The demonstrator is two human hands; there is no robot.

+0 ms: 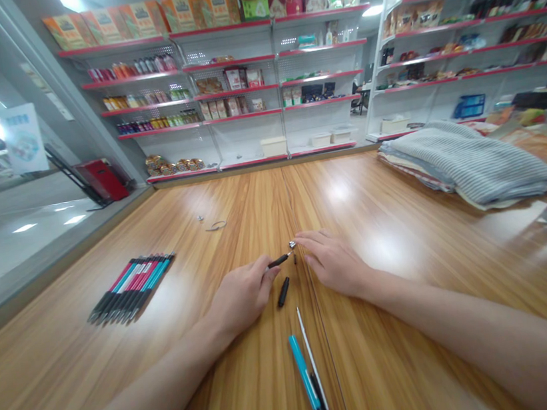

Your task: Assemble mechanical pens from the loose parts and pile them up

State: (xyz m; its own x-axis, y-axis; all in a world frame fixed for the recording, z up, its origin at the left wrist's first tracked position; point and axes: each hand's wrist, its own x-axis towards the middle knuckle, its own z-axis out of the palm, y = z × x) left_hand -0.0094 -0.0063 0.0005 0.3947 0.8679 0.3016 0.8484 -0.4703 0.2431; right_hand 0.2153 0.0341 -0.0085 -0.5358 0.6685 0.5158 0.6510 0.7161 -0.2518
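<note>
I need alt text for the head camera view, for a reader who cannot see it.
Over a wooden table, the left hand holds a black pen part and the right hand a tiny metal piece. A row of pens lies left.

slim black pen piece (277,261): 1 | small silver metal tip (292,244): 1 | short black plastic cap (283,292): 1 | teal plastic pen barrel (303,376): 1 | thin white refill tube (306,342): 1 | pink and teal pens in a row (133,287): roughly ten, too tightly packed to count | small metal bits (216,225): 2 | stack of folded striped cloth (474,162): 1

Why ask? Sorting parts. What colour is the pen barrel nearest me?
Teal plastic pen barrel, black at its near end; head view.
</note>
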